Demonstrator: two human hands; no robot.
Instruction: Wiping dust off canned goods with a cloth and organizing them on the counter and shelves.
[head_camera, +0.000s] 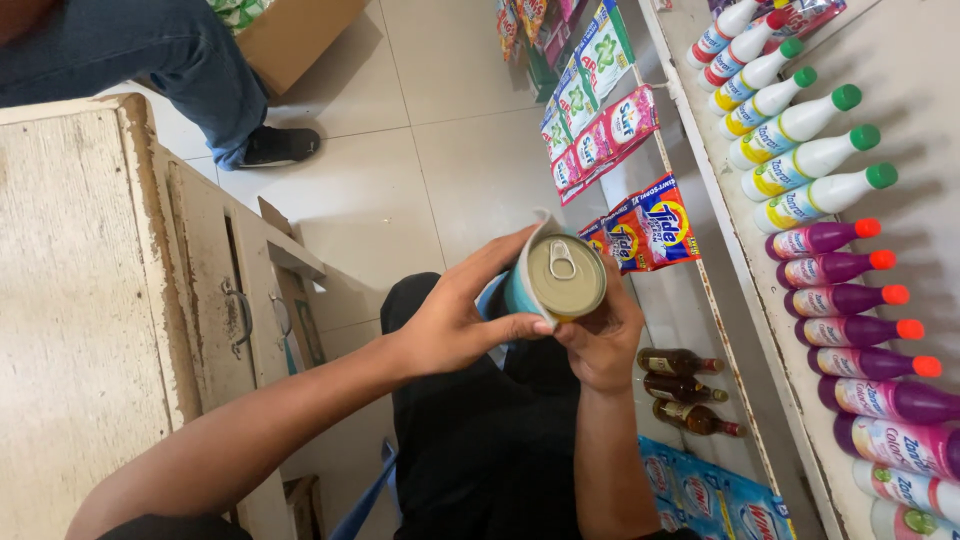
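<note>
Item: tin can (562, 278), centre of frame. Blue-sided, dull gold lid, ring pull lying flat and unopened. Left hand (455, 320) wraps its side, thumb at the rim; right hand (600, 340) cups it from beneath, apparently tilting the lid up for inspection. Right of frame: shelf (745, 250) of white and purple bottles (850, 300). Left: worn white cabinet (90, 300).

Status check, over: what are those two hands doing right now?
Left hand and right hand both grip a tin can, pull-tab lid up. Nothing blocking; shelf of bottles alongside.
</note>
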